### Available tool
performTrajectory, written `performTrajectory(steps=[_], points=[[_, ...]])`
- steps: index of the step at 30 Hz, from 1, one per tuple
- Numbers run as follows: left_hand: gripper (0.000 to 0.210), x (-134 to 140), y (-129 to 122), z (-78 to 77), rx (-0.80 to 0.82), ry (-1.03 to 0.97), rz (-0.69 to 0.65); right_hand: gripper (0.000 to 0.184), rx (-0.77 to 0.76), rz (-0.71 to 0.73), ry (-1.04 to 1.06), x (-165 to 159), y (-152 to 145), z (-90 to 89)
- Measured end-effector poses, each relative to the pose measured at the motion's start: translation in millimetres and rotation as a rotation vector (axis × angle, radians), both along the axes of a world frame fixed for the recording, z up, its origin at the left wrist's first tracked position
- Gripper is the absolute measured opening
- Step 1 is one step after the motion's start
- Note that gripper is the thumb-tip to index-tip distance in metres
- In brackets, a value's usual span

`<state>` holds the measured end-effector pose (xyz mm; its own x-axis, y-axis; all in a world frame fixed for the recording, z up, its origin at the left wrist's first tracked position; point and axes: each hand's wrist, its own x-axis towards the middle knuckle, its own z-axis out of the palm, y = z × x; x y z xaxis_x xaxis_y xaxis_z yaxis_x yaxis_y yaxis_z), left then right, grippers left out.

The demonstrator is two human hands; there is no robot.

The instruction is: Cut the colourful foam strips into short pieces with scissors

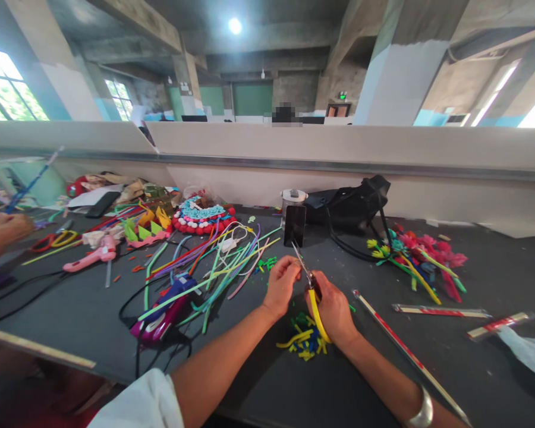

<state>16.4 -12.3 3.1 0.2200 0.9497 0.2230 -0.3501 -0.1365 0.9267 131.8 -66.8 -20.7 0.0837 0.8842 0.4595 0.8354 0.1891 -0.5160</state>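
right grip [334,309] holds scissors [319,318], left grip [284,284] beside blades [302,261]

A dark worktop [267,383] carries cut pieces [310,343] in yellow, blue and green. To their left lie long coloured stems [205,281], a magenta-and-blue device [154,330] and a pink glue gun [96,255]; farther back, a black bag [354,205]; rightward, a pink fuzzy bundle [437,252] and slim wrapped strips [441,311].

A lamp [235,25] glows among concrete beams [138,21] beyond pale partitions [267,139].
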Motion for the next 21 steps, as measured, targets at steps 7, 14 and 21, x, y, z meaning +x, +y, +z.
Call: performTrajectory(steps=[7, 14, 21], points=[[0.018, 1.0, -1.1, -1.4, -0.005, 0.009, -0.009, 0.02, -0.005, 0.003, 0.013, 0.8, 0.5, 2.5], [0.02, 0.8, -1.3, -0.7, -0.006, 0.015, -0.021, 0.021, -0.007, 0.045, 0.093, 0.4, -0.6, 0.7], [0.021, 0.8, -0.7, -0.5, -0.021, 0.026, -0.026, 0.023, 0.0, 0.064, 0.167, -0.6, -0.5, -1.8]])
